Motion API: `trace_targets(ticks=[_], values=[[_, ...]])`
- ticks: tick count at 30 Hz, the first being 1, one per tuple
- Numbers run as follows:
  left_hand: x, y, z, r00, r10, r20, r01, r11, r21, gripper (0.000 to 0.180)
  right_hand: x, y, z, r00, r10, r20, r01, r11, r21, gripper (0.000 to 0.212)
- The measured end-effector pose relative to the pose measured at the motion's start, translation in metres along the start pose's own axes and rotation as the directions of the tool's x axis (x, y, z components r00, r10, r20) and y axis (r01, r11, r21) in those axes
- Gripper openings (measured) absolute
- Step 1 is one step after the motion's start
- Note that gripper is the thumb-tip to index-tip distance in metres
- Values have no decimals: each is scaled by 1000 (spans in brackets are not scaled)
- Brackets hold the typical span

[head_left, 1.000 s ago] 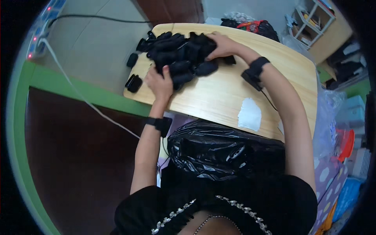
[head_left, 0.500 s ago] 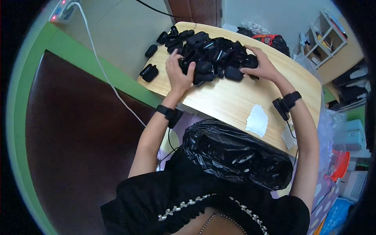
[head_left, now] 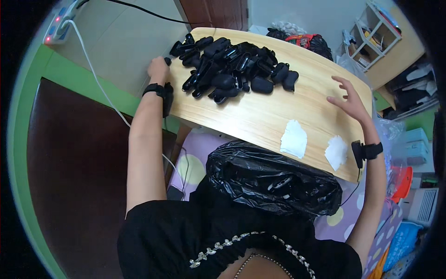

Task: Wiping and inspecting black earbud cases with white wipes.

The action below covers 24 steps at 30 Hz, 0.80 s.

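Note:
A heap of small black cases, which look like earbud charging cases (head_left: 223,82), lies on the far left part of the light wooden table (head_left: 251,116). Some have their lids up. At the table's left edge is my left hand (head_left: 159,70), its fingers curled and partly hidden; a black case (head_left: 167,61) shows at its far side. My right hand (head_left: 349,100) hovers over the right part of the table, fingers spread, holding nothing, apart from the heap. Both wrists wear black straps with small devices.
Two torn white paper pieces (head_left: 293,139) lie near the table's front right. A black plastic bag (head_left: 274,179) hangs open below the front edge, with a few things inside. A white cable (head_left: 95,69) runs from a power strip (head_left: 59,25) at left. A white rack (head_left: 375,37) stands back right.
My left hand has left the heap and moved left to the table's edge, over the loose cases there. My right hand has pulled back to the right, off the heap, and opened.

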State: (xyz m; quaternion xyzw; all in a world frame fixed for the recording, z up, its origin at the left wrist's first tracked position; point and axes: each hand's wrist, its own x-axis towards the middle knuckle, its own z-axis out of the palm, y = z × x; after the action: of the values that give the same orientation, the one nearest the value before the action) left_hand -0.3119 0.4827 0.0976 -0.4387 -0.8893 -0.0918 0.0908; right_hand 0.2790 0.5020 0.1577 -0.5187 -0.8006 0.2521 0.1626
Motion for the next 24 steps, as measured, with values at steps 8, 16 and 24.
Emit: trace_targets(ticks=[8,16,24], values=[[7,-3,-30,852,496,-167,-438,851,290,16,-47,120,-12,937,237,-257,-320,876,-361,72],[-87,34,-134,824,36,-565,-232,932,-279,35,-113,189,14,731,590,-342,-537,807,246,73],[-225,80,-128,902,111,-418,-403,567,-719,25,-121,172,21,734,568,-373,-524,822,222,71]])
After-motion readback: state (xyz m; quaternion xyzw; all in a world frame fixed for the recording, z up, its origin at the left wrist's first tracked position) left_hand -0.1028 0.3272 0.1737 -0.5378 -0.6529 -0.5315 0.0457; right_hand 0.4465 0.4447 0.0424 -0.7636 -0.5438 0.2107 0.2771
